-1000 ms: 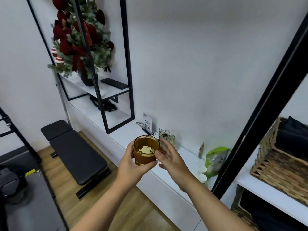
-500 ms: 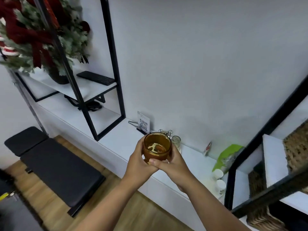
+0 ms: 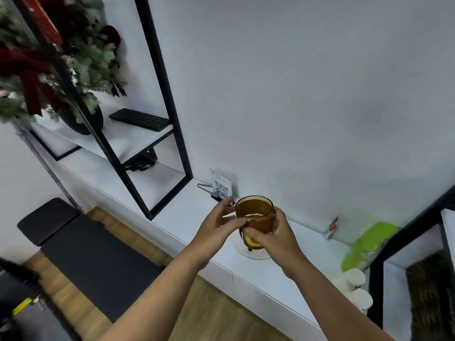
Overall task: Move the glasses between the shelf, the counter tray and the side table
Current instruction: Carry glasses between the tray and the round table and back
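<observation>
Both my hands hold an amber glass [image 3: 254, 211] upright just above a round clear tray [image 3: 256, 255] on the white counter [image 3: 187, 212]. My right hand [image 3: 273, 238] wraps its fingers round the glass's lower right side. The thumb of my left hand [image 3: 215, 227] lies across the front of the glass, with the fingers reaching past its left side. The glass's base and whatever else stands on the tray are hidden behind my hands.
A QR-code card [image 3: 221, 187] stands at the wall just left of the glass. On the black-framed shelf [image 3: 172, 134] are a keyboard [image 3: 140, 119] and a potted plant with red ribbons [image 3: 61, 70]. Green packet [image 3: 369, 244] and white cups [image 3: 354, 279] lie right. Black bench [image 3: 93, 262] below.
My right hand has closed round the glass, which was held by the left alone. Both hands have carried it forward and down over the counter tray.
</observation>
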A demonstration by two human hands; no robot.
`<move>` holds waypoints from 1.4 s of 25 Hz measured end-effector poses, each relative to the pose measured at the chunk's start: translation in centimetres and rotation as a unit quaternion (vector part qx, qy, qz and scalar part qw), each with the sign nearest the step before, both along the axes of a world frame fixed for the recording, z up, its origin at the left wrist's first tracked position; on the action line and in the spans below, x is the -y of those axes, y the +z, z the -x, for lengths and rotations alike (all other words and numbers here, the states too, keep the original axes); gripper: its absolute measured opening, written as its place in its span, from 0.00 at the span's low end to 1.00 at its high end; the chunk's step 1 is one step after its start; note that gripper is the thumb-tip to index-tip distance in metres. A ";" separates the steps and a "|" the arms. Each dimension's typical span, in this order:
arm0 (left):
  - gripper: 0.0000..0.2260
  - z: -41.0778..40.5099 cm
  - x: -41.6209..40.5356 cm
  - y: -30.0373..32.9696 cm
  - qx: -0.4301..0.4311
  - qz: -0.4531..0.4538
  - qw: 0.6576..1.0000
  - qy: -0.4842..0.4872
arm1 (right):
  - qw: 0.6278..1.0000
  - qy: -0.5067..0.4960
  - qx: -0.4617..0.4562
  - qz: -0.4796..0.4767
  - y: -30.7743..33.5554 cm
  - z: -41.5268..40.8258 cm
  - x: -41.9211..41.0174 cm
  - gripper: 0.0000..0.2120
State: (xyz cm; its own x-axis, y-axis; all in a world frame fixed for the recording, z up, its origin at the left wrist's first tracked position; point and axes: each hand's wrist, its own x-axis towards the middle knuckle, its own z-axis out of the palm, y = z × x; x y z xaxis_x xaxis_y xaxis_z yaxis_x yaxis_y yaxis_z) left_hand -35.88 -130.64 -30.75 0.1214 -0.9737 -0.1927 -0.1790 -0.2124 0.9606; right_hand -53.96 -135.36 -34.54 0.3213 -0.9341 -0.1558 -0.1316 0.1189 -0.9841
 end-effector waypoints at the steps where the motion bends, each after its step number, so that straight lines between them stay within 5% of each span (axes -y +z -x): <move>1: 0.36 0.5 0.9 0.1 0.003 -0.002 1.000 0.019 | 1.000 0.001 0.003 0.000 -0.2 -0.2 0.7 0.43; 5: 0.45 2.4 3.7 -0.5 0.023 -0.008 0.997 0.075 | 1.000 0.007 0.008 0.012 -1.0 -1.6 2.3 0.36; 8: 0.38 2.1 5.0 -1.7 0.008 -0.023 0.993 0.116 | 1.000 0.025 -0.004 0.012 -2.3 -2.0 3.4 0.33; 11: 0.27 1.0 6.2 -3.4 -0.090 -0.042 0.984 0.149 | 0.999 0.038 -0.015 -0.005 -3.5 -1.6 4.6 0.35; 14: 0.28 -1.0 7.6 -5.8 -0.196 -0.070 0.964 0.164 | 0.998 0.032 0.003 -0.062 -4.9 -1.6 5.6 0.32; 19: 0.24 -4.5 9.9 -9.8 -0.254 -0.106 0.958 0.077 | 0.993 -0.033 0.010 -0.110 -6.7 -3.3 6.7 0.28; 26: 0.29 -10.1 11.2 -14.1 -0.150 -0.132 0.979 -0.051 | 0.983 -0.050 -0.176 -0.007 -7.9 -5.9 7.5 0.33; 29: 0.33 -11.0 11.1 -14.5 0.016 -0.071 0.988 -0.135 | 0.957 -0.053 -0.280 0.062 -8.4 -6.5 7.9 0.35; 32: 0.39 -10.2 11.3 -14.8 0.225 0.060 0.954 -0.187 | 0.933 -0.059 -0.340 0.099 -8.2 -6.9 8.7 0.36; 35: 0.44 -8.5 11.7 -15.5 0.272 0.123 0.939 -0.172 | 0.919 -0.058 -0.372 0.120 -8.2 -7.4 9.3 0.38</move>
State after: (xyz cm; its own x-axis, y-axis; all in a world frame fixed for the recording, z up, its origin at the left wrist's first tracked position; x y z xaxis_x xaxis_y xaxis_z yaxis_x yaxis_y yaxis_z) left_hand -27.40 -142.36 -46.23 -0.1927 -0.9804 0.0420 -0.6749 0.1635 0.7196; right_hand -46.55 -144.65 -42.70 0.1052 -0.9915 -0.0765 -0.7780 -0.0341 -0.6273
